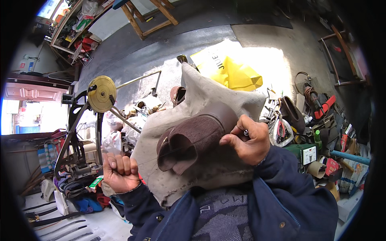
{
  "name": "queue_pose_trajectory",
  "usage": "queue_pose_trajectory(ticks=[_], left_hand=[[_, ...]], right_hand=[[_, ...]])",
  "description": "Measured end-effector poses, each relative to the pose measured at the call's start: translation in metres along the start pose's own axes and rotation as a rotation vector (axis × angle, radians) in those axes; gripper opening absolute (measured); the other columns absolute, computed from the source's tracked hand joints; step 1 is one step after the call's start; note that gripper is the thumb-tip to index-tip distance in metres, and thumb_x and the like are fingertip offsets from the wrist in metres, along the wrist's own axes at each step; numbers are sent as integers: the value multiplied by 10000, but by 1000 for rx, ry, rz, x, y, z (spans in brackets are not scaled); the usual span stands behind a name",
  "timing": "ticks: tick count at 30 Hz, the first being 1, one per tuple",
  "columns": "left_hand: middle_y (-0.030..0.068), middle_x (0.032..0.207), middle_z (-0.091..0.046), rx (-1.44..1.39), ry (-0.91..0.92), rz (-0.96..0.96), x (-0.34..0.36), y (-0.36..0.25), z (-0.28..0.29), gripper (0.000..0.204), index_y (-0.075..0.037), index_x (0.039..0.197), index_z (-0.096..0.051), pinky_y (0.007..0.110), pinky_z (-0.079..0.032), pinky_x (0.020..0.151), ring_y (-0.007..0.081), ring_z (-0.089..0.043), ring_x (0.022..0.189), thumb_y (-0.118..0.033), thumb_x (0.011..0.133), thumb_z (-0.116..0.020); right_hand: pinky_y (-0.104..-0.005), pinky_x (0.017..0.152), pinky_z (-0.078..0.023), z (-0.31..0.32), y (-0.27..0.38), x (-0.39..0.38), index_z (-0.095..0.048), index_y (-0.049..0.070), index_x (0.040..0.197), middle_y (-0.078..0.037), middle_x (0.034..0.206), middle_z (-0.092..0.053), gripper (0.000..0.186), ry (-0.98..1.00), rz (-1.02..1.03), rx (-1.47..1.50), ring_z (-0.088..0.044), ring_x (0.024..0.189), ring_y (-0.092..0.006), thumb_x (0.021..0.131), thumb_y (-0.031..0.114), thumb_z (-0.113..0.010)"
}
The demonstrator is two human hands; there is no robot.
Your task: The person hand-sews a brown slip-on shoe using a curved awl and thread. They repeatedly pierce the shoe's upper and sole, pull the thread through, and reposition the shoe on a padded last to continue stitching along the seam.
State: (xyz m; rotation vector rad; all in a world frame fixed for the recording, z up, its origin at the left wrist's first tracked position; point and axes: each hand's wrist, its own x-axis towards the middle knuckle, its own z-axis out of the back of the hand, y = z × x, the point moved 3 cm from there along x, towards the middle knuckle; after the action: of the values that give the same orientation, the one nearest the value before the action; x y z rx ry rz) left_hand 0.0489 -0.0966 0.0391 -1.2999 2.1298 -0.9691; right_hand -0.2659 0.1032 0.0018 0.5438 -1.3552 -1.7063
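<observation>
A brown fuzzy shoe (201,132), with a smooth brown band at its far end, lies across my lap on a grey cloth (157,140). Its dark opening faces me and to the left. My left hand (120,172) is a fist left of the shoe, apart from it, and a thin dark thread (159,157) stretches from there toward the opening. My right hand (252,139) is closed at the shoe's right side, thumb close to it. A small tool with a shiny metal end (246,132) shows between its fingers; the rest is hidden.
At the left stands a hand-cranked machine with a brass-coloured wheel (102,94). Beyond the cloth lie a yellow bag (237,74) and another brown shoe (177,95). Tools and a green box (299,152) crowd the right side. A wooden stool (148,20) stands at the back.
</observation>
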Motion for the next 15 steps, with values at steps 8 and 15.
queue_pose_trajectory(ticks=[8, 15], left_hand=[[247, 1172, -710, 932, -291, -257, -15, -40, -18, 211, -28, 1090, -548, 392, -530, 1017, 273, -698, 1071, -239, 1093, -548], [220, 1256, -644, 1122, 366, -288, -49, 42, -121, 510, -9, 1328, -487, 422, -495, 1064, 296, -643, 1221, -150, 938, -783]], right_hand=[[-328, 580, -519, -6, -2, 7, -576, 35, 827, -139, 715, -684, 411, -50, 19, 49, -688, 619, -239, 789, 209, -947], [-314, 601, -514, 2, -3, 6, -635, 15, 948, -135, 869, -728, 366, 64, -116, 101, -707, 727, -224, 793, 164, -931]])
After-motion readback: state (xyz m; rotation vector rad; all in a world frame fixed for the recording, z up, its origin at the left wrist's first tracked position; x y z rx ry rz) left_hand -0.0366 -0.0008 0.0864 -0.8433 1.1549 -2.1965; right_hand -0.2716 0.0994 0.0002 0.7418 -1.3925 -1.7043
